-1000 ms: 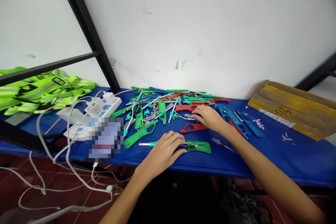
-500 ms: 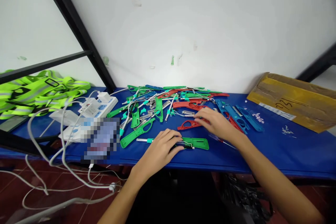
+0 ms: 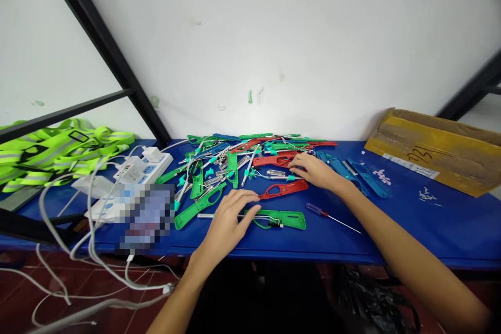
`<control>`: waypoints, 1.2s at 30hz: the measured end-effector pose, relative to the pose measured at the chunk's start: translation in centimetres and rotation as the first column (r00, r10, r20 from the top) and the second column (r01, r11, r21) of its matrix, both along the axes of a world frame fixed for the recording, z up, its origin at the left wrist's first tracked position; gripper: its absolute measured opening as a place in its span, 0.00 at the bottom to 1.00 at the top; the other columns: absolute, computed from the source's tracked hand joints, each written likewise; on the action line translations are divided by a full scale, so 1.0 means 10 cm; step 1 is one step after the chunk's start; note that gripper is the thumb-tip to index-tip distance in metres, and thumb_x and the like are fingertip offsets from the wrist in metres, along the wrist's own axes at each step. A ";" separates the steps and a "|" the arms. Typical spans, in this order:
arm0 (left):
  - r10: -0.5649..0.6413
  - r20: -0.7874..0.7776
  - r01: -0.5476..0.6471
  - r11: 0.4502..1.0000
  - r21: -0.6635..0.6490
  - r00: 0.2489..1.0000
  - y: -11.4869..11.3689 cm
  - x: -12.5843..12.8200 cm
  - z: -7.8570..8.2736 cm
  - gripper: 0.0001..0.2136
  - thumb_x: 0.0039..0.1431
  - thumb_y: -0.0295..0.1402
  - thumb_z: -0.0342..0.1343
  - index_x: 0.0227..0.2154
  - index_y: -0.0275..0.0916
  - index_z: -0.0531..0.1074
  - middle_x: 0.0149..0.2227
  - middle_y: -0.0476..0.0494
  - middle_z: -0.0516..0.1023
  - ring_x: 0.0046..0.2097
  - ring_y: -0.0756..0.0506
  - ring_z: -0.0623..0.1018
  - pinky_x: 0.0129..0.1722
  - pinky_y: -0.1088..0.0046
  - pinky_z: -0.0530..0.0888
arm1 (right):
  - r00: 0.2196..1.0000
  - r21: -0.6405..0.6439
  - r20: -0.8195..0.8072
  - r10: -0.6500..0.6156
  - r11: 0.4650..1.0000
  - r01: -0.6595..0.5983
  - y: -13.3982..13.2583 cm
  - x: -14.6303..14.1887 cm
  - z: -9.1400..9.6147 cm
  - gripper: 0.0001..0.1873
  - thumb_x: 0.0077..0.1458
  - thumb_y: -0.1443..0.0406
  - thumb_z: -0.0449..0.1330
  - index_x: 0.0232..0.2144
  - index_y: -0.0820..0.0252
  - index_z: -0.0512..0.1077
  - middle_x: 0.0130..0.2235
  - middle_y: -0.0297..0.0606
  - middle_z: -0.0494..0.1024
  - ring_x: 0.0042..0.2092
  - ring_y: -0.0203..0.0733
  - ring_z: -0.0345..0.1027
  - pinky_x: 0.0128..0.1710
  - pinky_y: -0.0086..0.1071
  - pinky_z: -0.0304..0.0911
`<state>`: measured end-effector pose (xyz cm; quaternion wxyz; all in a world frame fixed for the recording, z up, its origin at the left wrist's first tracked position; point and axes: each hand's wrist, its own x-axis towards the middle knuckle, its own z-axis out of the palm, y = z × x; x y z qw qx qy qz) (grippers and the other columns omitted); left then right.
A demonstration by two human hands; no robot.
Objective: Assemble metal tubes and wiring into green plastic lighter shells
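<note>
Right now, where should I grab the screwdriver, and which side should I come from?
I'd pick up the screwdriver by its handle, coming down from above on the table's front-edge side. It lies flat and the handle is its thickest part; the thin metal shaft points right, ending close to the right forearm, so leave that end alone.
</note>
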<state>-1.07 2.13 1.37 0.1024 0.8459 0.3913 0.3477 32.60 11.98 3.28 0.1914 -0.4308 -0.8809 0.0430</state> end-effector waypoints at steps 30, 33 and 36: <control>-0.208 0.254 0.237 0.967 -0.090 0.945 -0.01 0.08 0.31 0.04 0.71 0.32 0.67 0.44 0.41 0.85 0.46 0.43 0.82 0.44 0.46 0.84 0.46 0.73 0.80 | 0.993 0.084 -0.109 -0.044 0.995 0.053 -1.66 -0.68 -0.18 0.12 0.76 0.55 0.59 0.51 0.55 0.73 0.52 0.44 0.82 0.49 0.49 0.80 0.52 0.46 0.75; -0.199 0.330 0.260 0.954 -0.152 0.923 -0.10 0.10 0.18 0.04 0.70 0.28 0.67 0.45 0.40 0.84 0.46 0.43 0.82 0.46 0.47 0.84 0.48 0.74 0.80 | 0.990 0.066 -0.139 -0.022 0.997 0.031 -1.62 -0.69 -0.21 0.09 0.76 0.58 0.59 0.50 0.55 0.74 0.50 0.42 0.83 0.49 0.48 0.79 0.52 0.44 0.73; -0.191 0.371 0.288 0.930 -0.227 0.909 -0.19 0.07 0.08 0.09 0.73 0.25 0.63 0.49 0.41 0.84 0.49 0.42 0.83 0.50 0.47 0.85 0.52 0.74 0.80 | 0.987 0.050 -0.157 -0.032 0.998 0.041 -1.60 -0.70 -0.18 0.07 0.78 0.63 0.56 0.49 0.54 0.75 0.48 0.39 0.84 0.46 0.45 0.79 0.49 0.39 0.72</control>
